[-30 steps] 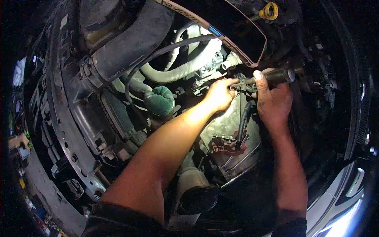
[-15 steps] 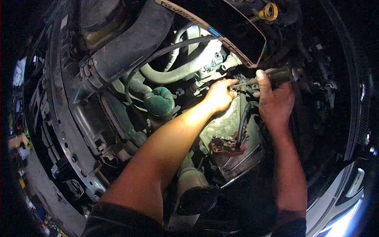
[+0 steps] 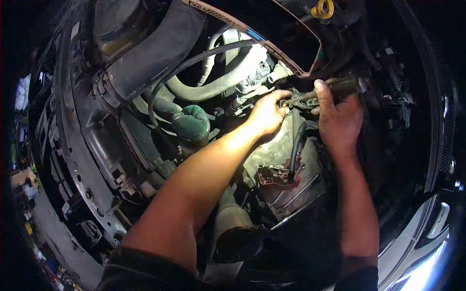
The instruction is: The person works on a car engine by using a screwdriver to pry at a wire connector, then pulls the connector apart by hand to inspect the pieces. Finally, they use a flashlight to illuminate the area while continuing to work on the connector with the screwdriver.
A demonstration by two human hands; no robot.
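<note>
I look down into a car's engine bay. My right hand [image 3: 339, 116] is wrapped around the dark handle of a screwdriver [image 3: 344, 85], thumb laid along it, and the shaft runs left. My left hand [image 3: 268, 112] reaches in from the lower left, its fingertips pinching the shaft's tip against a small fitting [image 3: 290, 100] beside the ribbed grey hose [image 3: 218, 85]. What lies under the fingertips is hidden.
A green cap [image 3: 193, 123] sits left of my left forearm. A black intake duct [image 3: 155, 51] crosses the upper left, and a thin black hose [image 3: 296, 148] drops to a red connector [image 3: 274, 175]. A yellow dipstick ring [image 3: 323, 8] shows at the top. Pale car bodywork [image 3: 417, 252] fills the lower right.
The view has shifted slightly, so everything sits a little higher and further left. Both hands keep the same hold on the screwdriver at the fitting.
</note>
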